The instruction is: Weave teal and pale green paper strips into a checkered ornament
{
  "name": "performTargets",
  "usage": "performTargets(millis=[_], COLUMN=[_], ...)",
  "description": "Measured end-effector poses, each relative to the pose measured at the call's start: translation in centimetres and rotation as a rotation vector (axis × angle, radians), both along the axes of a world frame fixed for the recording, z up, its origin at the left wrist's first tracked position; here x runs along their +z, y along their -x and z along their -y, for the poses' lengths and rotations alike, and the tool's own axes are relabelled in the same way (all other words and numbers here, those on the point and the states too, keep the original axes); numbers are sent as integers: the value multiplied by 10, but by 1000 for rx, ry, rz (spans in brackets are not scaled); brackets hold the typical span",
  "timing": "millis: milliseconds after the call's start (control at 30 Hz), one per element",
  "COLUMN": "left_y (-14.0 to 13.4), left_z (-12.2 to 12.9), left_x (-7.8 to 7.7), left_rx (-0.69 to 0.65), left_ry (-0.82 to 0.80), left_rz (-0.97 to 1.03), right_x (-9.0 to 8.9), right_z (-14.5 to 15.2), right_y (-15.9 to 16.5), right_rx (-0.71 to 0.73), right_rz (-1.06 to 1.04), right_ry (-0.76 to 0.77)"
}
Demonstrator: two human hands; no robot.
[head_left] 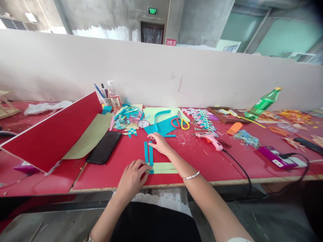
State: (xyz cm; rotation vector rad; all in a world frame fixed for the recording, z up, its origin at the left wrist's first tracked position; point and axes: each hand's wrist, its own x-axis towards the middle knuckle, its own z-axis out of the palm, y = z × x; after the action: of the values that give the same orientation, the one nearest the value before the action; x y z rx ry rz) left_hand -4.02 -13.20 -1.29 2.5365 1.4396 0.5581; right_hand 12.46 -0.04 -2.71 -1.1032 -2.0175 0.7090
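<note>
Low on the red table, two pale green paper strips lie crosswise. A blue paper strip runs upright over them, with another blue strip beside it. My left hand is closed at the crossing, thumb and fingertips pressed on the lower end of the blue strip; its tip is partly covered. My right hand hovers at the strip's upper end, finger and thumb curved with a gap between them. Whether the thumb touches the strip is hard to see.
Behind my hands are blue paper, scissors and a heap of paper scraps. A pink glue gun with a cord lies right. At left are a black phone and a leaning red board. A green bottle tilts far right.
</note>
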Motion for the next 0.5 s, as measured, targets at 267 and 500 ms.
performTargets(millis=[267,500], left_y=[1,1], left_z=[1,0], left_x=[-1,-2], left_rx=[-4,-19], left_ry=[-20,-39], left_rz=[6,28], right_x=[25,18], right_z=[34,56], right_y=[-21,-18], right_rx=[208,201], right_rz=[232,375], right_ry=[-21,-131])
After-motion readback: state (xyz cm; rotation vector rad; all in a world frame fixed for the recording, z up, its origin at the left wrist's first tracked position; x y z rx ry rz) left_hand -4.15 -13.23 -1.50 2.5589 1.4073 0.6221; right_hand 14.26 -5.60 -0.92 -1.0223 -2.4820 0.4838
